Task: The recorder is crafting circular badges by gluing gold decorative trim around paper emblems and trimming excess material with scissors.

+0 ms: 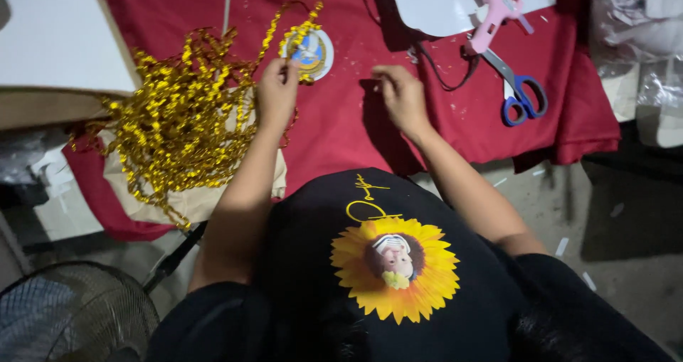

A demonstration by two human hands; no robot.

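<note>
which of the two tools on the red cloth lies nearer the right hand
The scissors with blue handles. They lie lower on the red cloth, closer to the right hand, while the pink glue gun sits farther up on the white sheet.

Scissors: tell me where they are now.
In the head view, the blue-handled scissors lie at upper right on the red cloth, just below the pink glue gun.

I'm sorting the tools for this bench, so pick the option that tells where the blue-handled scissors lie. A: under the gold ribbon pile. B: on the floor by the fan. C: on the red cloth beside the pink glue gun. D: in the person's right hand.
C: the blue-handled scissors lie on the red cloth, their blades reaching up to the pink glue gun, clear of both hands.
</note>
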